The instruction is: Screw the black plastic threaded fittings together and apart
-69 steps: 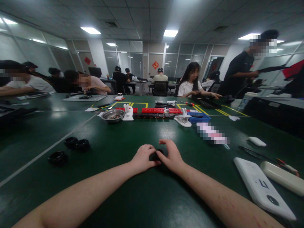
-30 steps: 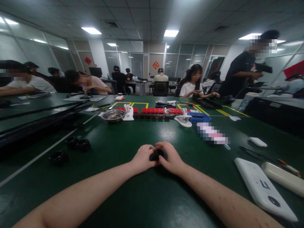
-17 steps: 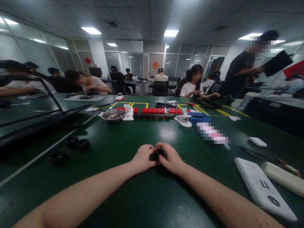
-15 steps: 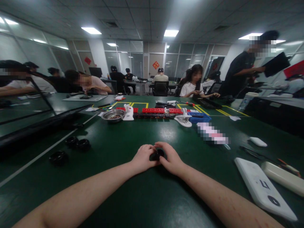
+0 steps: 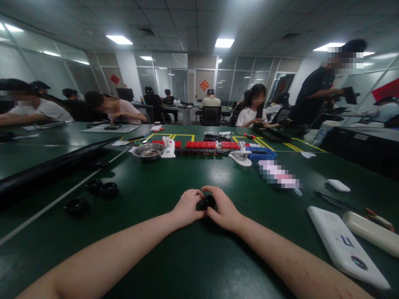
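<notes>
Both my hands meet at the middle of the green table point(image 5: 174, 257). My left hand point(image 5: 188, 206) and my right hand point(image 5: 222, 208) are curled around a small black round part point(image 5: 207, 202), each gripping one side of it. The part rests low, near the table top, and most of it is hidden by my fingers. To my left lie three black rings point(image 5: 101, 189), well out of reach of either hand.
A white flat device point(image 5: 344, 245) and a white case point(image 5: 370, 234) lie at right, tweezers point(image 5: 330, 200) behind them. A metal bowl point(image 5: 148, 151), red blocks point(image 5: 212, 145) and a blue tray point(image 5: 260, 154) stand farther back. A long black bar point(image 5: 52, 166) lies at left. Several people sit around.
My hands stay on the black part, with my right fingers shifting slightly over it. The black bar at left has settled lower. The standing person at right has moved a dark object about.
</notes>
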A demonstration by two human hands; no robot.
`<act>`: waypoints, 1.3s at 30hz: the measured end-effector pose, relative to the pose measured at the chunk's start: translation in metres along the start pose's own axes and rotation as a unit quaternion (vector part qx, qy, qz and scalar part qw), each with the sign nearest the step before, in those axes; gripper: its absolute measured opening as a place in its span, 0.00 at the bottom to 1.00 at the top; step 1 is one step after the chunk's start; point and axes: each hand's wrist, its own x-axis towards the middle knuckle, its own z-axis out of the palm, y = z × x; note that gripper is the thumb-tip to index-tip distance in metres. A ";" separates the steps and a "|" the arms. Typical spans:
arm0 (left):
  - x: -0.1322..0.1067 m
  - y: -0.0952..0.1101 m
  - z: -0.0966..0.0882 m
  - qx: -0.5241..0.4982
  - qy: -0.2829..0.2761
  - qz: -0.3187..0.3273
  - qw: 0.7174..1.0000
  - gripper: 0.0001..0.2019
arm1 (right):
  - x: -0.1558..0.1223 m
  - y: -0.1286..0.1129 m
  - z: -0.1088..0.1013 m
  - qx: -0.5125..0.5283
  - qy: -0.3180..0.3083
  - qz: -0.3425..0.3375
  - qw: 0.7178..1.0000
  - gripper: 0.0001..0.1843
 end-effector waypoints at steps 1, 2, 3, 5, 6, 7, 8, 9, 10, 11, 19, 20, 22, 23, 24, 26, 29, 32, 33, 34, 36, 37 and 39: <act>0.000 0.000 0.000 0.003 0.000 0.004 1.000 0.16 | 0.000 0.000 0.000 -0.015 0.010 0.009 1.000 0.27; 0.000 0.001 -0.001 0.006 0.000 0.010 1.000 0.15 | 0.001 0.001 0.000 -0.030 0.024 0.025 0.999 0.26; 0.000 0.001 -0.001 0.008 0.000 0.015 1.000 0.15 | 0.001 0.002 0.001 -0.041 0.037 0.045 0.997 0.25; -0.001 0.001 -0.001 0.009 0.003 0.019 1.000 0.16 | 0.003 0.004 0.001 -0.049 0.048 0.084 0.994 0.23; -0.001 0.001 -0.001 0.009 0.005 0.017 1.000 0.16 | 0.003 0.004 0.001 -0.046 0.046 0.097 0.993 0.21; -0.001 0.001 0.000 0.008 0.005 0.017 1.000 0.16 | 0.003 0.005 0.001 -0.039 0.038 0.101 0.993 0.20; -0.001 0.001 0.000 0.007 0.005 0.016 1.000 0.16 | 0.003 0.005 0.001 -0.026 0.028 0.096 0.995 0.18; -0.001 0.000 0.001 0.006 0.004 0.015 1.000 0.17 | 0.003 0.004 0.001 -0.011 0.019 0.082 0.996 0.18; -0.001 0.000 0.002 0.005 0.004 0.013 1.000 0.17 | 0.002 0.003 0.001 0.004 0.012 0.063 0.998 0.20; -0.001 -0.001 0.002 0.003 0.005 0.009 1.000 0.18 | 0.001 0.003 0.001 0.015 0.006 0.040 0.999 0.22; 0.000 -0.001 0.002 0.007 0.007 0.020 1.000 0.16 | 0.002 0.005 0.002 -0.046 0.073 0.075 0.993 0.22; 0.000 -0.001 0.001 0.005 0.008 0.019 1.000 0.16 | 0.003 0.006 0.002 -0.049 0.065 0.085 0.993 0.20; 0.000 -0.001 0.001 0.003 0.007 0.018 1.000 0.17 | 0.003 0.006 0.001 -0.042 0.044 0.085 0.995 0.16; 0.000 -0.001 0.001 0.002 0.005 0.017 1.000 0.18 | 0.003 0.005 0.001 -0.034 0.036 0.075 0.996 0.15; 0.000 -0.001 0.002 0.001 0.003 0.016 1.000 0.18 | 0.002 0.004 0.001 -0.025 0.032 0.060 0.997 0.17; 0.000 -0.002 0.002 -0.001 0.001 0.014 1.000 0.18 | 0.001 0.003 0.001 -0.014 0.030 0.029 0.999 0.22; 0.000 -0.001 0.002 0.003 0.002 0.014 1.000 0.17 | 0.001 0.002 0.001 -0.028 0.048 0.025 0.998 0.24; -0.001 0.000 0.001 0.005 0.003 0.014 1.000 0.17 | 0.002 0.004 0.001 -0.059 0.082 0.064 0.993 0.20; -0.001 0.000 0.000 0.004 0.005 0.013 1.000 0.17 | 0.003 0.005 0.001 -0.068 0.086 0.077 0.991 0.21; -0.001 0.001 0.000 0.002 0.006 0.012 1.000 0.17 | 0.004 0.006 0.001 -0.075 0.084 0.087 0.990 0.21; -0.001 0.001 0.000 0.003 0.006 0.013 1.000 0.16 | 0.004 0.007 0.002 -0.072 0.071 0.100 0.990 0.22; -0.001 0.000 0.000 0.004 0.005 0.014 1.000 0.16 | 0.004 0.007 0.002 -0.062 0.063 0.099 0.991 0.22; 0.000 0.000 0.001 0.006 0.004 0.018 1.000 0.17 | 0.003 0.006 0.002 -0.031 0.047 0.078 0.995 0.23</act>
